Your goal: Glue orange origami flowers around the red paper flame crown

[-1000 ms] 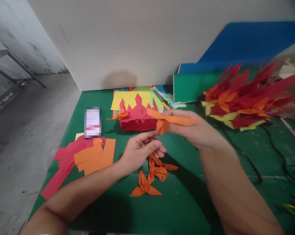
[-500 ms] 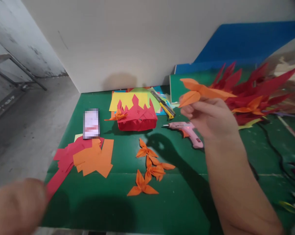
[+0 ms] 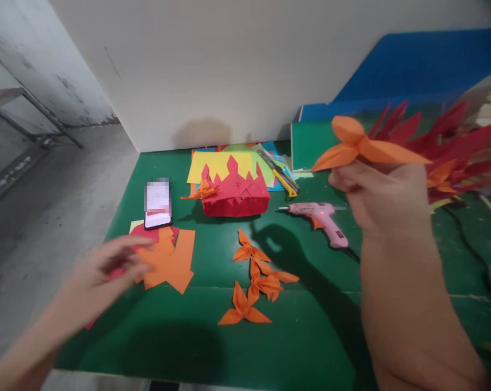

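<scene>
My right hand (image 3: 381, 193) is raised above the green table (image 3: 310, 336) and closed on a folded orange paper piece (image 3: 361, 146) with pointed petals. My left hand (image 3: 102, 271) is blurred by motion, fingers stretched out, hovering over the stack of orange paper sheets (image 3: 170, 260) and red paper sheets (image 3: 137, 233) at the left. Three folded orange paper flowers (image 3: 255, 279) lie on the table in the middle. A pink glue gun (image 3: 320, 217) lies just left of my right hand.
A red folded paper box (image 3: 235, 195) stands in the middle back, with coloured sheets (image 3: 224, 163) and a yellow utility knife (image 3: 284, 182) behind it. A phone (image 3: 158, 203) lies at the left. A large red and orange paper flower cluster (image 3: 452, 146) fills the right. A black cable (image 3: 473, 255) crosses the table.
My right hand lifted the orange piece up and right, uncovering the glue gun. My left hand let go, dropped back to the lower left, then came forward over the orange sheets.
</scene>
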`<action>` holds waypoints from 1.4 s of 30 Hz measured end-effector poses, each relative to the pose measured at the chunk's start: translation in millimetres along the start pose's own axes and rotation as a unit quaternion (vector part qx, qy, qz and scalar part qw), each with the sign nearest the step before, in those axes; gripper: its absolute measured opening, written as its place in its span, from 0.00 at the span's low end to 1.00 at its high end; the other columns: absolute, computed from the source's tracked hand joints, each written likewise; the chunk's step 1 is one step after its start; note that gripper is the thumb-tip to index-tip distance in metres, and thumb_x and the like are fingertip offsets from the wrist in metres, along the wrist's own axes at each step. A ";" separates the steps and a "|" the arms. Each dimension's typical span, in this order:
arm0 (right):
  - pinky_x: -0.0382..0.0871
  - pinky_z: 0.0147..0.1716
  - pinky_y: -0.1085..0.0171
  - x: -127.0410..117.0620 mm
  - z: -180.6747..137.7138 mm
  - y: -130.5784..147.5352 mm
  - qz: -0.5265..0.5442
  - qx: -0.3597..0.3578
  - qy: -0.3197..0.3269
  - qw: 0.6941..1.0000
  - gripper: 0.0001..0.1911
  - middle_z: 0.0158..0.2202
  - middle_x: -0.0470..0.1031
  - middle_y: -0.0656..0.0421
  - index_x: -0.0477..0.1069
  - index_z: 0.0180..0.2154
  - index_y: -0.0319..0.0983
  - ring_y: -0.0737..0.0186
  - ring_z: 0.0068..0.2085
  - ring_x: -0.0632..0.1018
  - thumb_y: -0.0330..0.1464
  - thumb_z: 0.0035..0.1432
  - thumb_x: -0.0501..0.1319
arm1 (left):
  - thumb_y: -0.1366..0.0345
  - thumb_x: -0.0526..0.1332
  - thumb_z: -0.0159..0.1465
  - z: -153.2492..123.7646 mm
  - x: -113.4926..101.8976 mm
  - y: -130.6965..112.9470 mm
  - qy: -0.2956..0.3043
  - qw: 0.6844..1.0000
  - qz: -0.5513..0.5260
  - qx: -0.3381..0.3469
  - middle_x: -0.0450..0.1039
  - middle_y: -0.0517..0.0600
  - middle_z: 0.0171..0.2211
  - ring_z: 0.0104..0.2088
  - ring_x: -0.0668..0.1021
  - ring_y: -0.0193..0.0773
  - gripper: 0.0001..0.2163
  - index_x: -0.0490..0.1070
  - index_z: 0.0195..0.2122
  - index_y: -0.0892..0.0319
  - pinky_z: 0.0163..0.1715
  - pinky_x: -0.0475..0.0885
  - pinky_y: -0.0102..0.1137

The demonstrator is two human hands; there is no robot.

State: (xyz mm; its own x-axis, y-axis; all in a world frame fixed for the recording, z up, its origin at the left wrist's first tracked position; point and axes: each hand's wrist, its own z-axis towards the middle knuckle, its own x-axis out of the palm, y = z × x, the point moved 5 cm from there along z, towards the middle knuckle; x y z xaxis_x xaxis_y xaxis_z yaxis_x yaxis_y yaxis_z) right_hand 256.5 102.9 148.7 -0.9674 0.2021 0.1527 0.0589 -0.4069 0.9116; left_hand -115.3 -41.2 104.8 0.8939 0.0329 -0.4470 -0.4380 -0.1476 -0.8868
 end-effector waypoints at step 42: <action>0.64 0.30 0.61 57.7 -57.2 13.4 -0.526 -0.500 0.298 0.620 0.09 0.29 0.73 0.58 0.72 0.33 0.42 0.62 0.31 0.70 0.30 0.63 0.54 | 0.77 0.58 0.59 74.8 156.7 -70.7 0.100 0.865 -0.472 -0.134 0.72 0.46 0.28 0.33 0.76 0.34 0.06 0.67 0.36 0.61 0.44 0.71 0.37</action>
State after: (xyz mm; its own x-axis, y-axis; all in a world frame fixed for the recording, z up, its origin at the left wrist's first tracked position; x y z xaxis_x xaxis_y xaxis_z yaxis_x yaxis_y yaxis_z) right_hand 187.4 58.2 148.0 -0.2787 0.5808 -0.7648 -0.5762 -0.7383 -0.3507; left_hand 48.7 48.3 88.7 0.8514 0.0960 0.5157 0.5112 -0.3723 -0.7746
